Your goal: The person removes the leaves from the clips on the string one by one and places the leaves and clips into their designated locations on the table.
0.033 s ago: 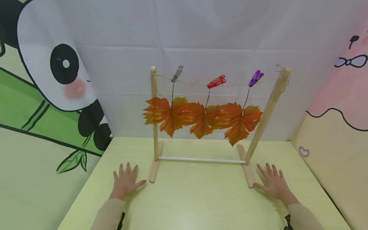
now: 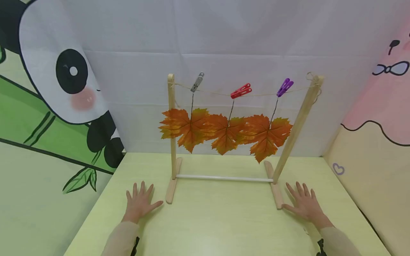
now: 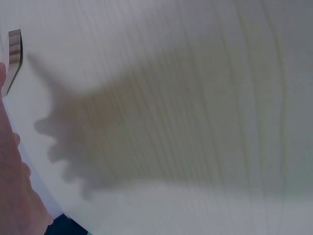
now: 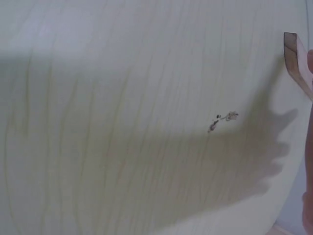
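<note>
A small wooden drying rack (image 2: 173, 156) stands on the table with a string (image 2: 217, 93) tied between its two posts. Three orange maple leaves (image 2: 189, 129) hang side by side from it by dark stems. A grey clothespin (image 2: 197, 82), a red clothespin (image 2: 241, 91) and a purple clothespin (image 2: 285, 87) sit on the string, one above each stem. My left hand (image 2: 138, 204) is spread out, palm down, left of the rack's left foot (image 2: 171, 190). On the other side my right hand (image 2: 305, 204) is spread likewise, thumb tip beside the right foot (image 2: 277, 195). Neither hand holds anything.
A white rod (image 2: 224, 177) joins the rack's feet low over the pale wooden table (image 2: 221, 220). Behind stands a white cloth backdrop (image 2: 230, 35). Painted panels rise at both sides, with a panda (image 2: 48, 64) on the left. The right wrist view shows a dark mark (image 4: 222, 120) on the tabletop.
</note>
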The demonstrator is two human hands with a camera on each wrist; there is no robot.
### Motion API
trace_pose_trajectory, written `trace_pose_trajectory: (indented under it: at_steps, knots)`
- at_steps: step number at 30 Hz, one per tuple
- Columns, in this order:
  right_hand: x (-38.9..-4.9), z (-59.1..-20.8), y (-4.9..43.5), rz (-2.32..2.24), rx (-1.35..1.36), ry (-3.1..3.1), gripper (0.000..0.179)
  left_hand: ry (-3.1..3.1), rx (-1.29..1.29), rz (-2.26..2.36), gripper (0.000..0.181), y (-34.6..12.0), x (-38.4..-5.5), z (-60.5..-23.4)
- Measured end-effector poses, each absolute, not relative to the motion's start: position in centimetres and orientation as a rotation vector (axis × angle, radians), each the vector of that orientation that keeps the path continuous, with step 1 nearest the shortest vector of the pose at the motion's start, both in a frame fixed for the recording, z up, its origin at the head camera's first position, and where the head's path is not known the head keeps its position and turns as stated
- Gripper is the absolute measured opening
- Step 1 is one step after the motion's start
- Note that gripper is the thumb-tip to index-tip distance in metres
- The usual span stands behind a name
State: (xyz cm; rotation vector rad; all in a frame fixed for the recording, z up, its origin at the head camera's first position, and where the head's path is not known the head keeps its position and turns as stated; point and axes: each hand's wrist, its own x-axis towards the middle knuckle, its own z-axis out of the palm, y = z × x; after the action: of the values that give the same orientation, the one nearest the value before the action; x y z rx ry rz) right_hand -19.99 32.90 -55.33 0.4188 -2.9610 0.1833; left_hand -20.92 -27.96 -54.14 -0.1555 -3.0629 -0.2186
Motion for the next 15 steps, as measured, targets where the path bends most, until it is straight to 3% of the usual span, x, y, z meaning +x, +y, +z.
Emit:
trace_pose_trajectory:
  at_steps: [15]
  knots:
    - [-20.27, -54.77, 32.77, 0.235, 0.479, -2.907, 0.078, -3.042, -0.188, -0.184, 0.085, -27.78, -21.86, -53.83]
